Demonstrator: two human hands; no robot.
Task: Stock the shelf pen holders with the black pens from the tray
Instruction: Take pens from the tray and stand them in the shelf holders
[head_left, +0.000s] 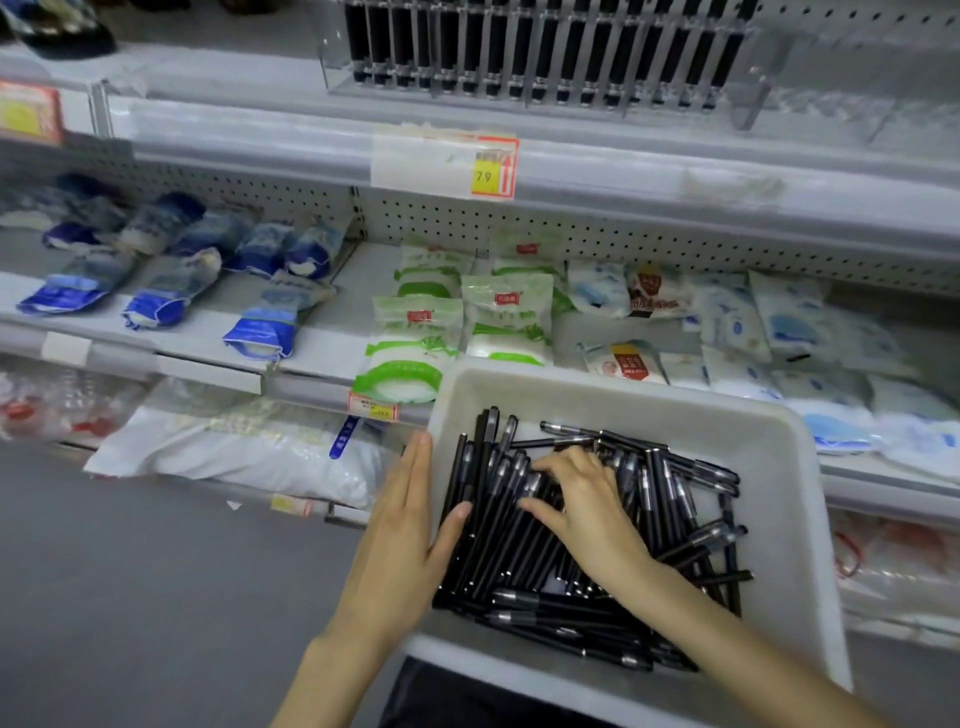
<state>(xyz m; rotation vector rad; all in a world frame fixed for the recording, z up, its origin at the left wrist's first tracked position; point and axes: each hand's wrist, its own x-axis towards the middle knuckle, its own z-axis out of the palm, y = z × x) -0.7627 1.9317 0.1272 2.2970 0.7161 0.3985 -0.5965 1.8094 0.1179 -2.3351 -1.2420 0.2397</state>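
Observation:
A white plastic tray (779, 467) sits low in front of me, holding a loose pile of black pens (524, 571). My right hand (587, 504) lies on the pile with its fingers curled over several pens and its thumb tucked against them. My left hand (410, 525) lies flat along the outside of the tray's left wall, fingers straight, with the thumb over the rim touching the pens. On the top shelf stands a clear acrylic pen holder (545, 57) whose slots hold upright black pens.
The middle shelf (332, 348) carries blue bags (260, 332), green-and-white bags (498, 317) and pale blue packets (795, 322). A yellow price tag (493, 166) hangs on the upper shelf edge. White sacks (244, 447) lie on the lowest level. Grey floor lies at the left.

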